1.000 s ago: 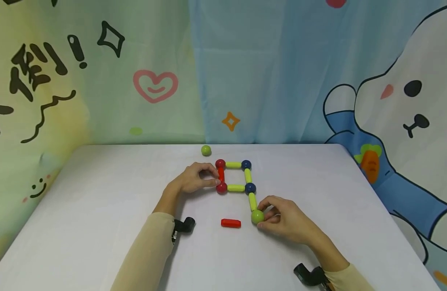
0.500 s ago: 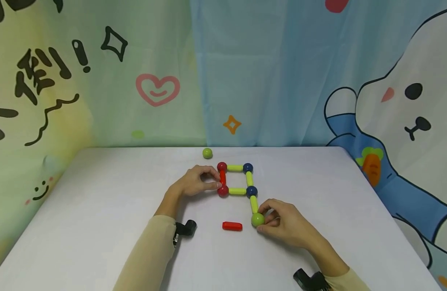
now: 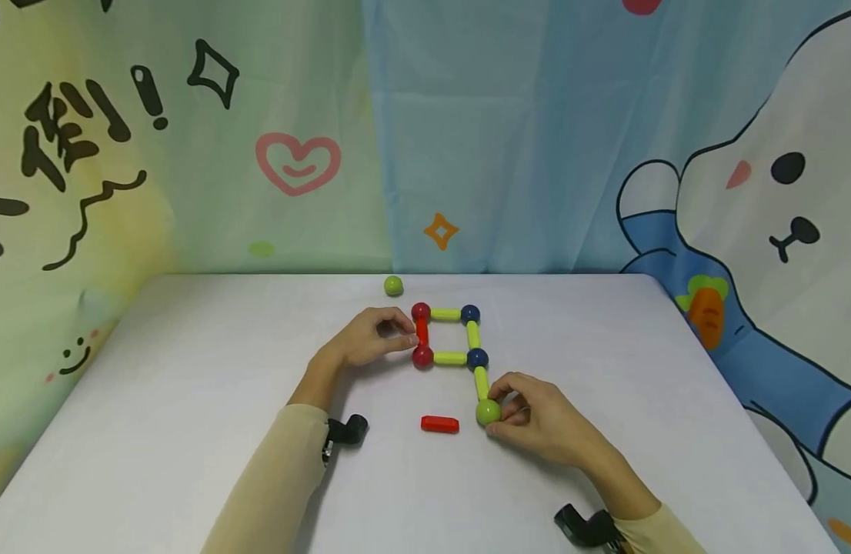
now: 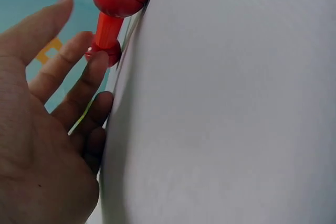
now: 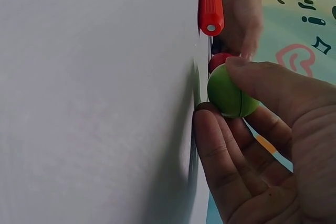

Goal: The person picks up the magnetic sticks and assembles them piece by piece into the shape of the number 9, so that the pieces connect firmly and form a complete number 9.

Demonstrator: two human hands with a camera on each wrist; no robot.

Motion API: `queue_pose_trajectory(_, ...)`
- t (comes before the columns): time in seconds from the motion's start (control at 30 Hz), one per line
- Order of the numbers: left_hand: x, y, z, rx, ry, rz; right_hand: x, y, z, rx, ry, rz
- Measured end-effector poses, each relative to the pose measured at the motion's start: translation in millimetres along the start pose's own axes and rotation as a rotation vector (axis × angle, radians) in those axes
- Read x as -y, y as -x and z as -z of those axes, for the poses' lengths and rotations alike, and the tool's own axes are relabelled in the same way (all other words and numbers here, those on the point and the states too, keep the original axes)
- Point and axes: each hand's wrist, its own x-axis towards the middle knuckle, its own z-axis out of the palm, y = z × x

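A square of magnetic balls and rods lies on the table. Its left side is a red rod (image 3: 422,332) between two balls, a far red one (image 3: 421,312) and a near red one (image 3: 422,356). Beside that side is my left hand (image 3: 373,336), fingertips at the red rod; the thumb stands apart from the near red ball in the left wrist view. From the near dark blue ball (image 3: 477,358) a yellow-green rod (image 3: 482,383) runs toward me to a green ball (image 3: 488,412). My right hand (image 3: 543,419) pinches this ball between thumb and fingers.
A loose red rod (image 3: 440,424) lies left of the green ball. Another, smaller-looking green ball (image 3: 394,285) sits near the table's far edge. Behind the white table (image 3: 225,462) hangs a printed curtain (image 3: 508,138).
My left thumb has shifted slightly away from the near red ball. The right hand keeps its pinch on the green ball. The head view tilted a little and came back.
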Motion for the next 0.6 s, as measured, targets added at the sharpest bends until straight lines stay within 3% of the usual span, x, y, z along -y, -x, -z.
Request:
queue_pose_trajectory(0.13, -1.8, 5.6, 4.0, -0.004, 0.028, -0.008, 0.0, -1.7, -0.3, 0.013, 0.004, -0.007)
queue_pose_trajectory(0.23, -5.0, 11.4, 6.8, 0.011, 0.033, 0.021, 0.2, -2.7, 0.0, 0.025, 0.014, -0.012)
queue_pose_trajectory(0.6, -13.4, 27.0, 12.4, 0.034, -0.010, 0.046, 0.4, -4.3, -0.1, 0.024, 0.022, 0.017)
